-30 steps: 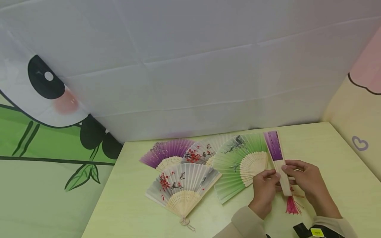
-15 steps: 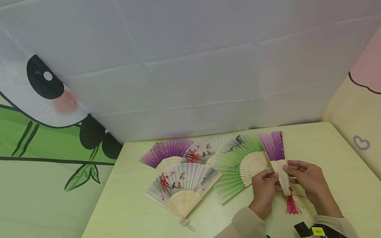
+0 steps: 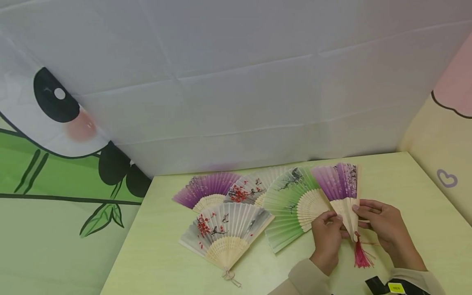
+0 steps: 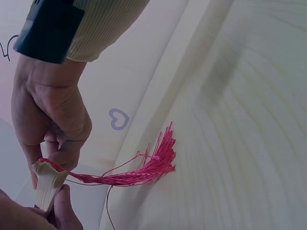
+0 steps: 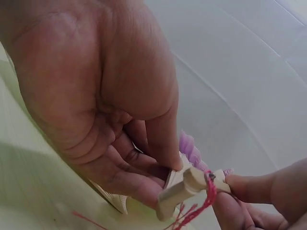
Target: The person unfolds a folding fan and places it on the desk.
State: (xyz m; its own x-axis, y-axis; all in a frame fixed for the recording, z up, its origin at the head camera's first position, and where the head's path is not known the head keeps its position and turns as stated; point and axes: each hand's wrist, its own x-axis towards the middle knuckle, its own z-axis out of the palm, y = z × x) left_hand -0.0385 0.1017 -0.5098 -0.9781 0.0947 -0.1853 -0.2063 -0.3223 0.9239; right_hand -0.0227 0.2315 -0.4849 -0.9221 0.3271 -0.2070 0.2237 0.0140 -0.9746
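Between both hands a purple folding fan (image 3: pixel 336 182) with pale wooden ribs is partly spread, its leaf pointing away from me. The left hand (image 3: pixel 327 239) pinches the ribs on their left side. On the opposite side the right hand (image 3: pixel 385 229) pinches the outer rib between thumb and fingers. A pink-red tassel (image 4: pixel 144 172) hangs from the fan's pivot end; in the right wrist view its cord (image 5: pixel 209 191) loops at the pivot. To the left, a green folding fan (image 3: pixel 284 209) lies spread, its right edge beside the purple leaf.
More spread fans lie to the left on the pale yellow-green table (image 3: pixel 147 262): a purple one (image 3: pixel 210 186), a whitish one with red blossoms (image 3: pixel 254 188), and a grey-white one (image 3: pixel 230 223) in front. A white cloth wall (image 3: pixel 239 102) stands behind the table.
The held fan has gone from a narrow folded strip to a partly spread wedge. Its right edge has swung slightly right and its left edge left, over the green fan. The hands have barely moved.
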